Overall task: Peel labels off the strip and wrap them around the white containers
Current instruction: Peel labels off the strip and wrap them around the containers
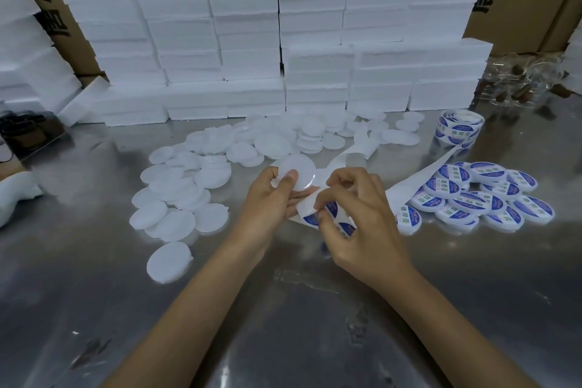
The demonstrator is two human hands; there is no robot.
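Over the scuffed, shiny steel worktop [94, 261], the right hand [356, 217] pinches a blue-and-white label on the white paper strip [419, 176]; the left hand [271, 198] grips a round, flat white plastic container [294, 173], above the worktop; beyond, loose white discs [176, 195], labelled containers [472, 195], stacked foam blocks [252, 41].

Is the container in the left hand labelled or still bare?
Bare: the white container held by the left hand shows no blue label.

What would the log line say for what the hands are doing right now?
left hand: holds round white plastic container | right hand: pinches blue-and-white label on white backing strip | step: peeling, label not yet on container
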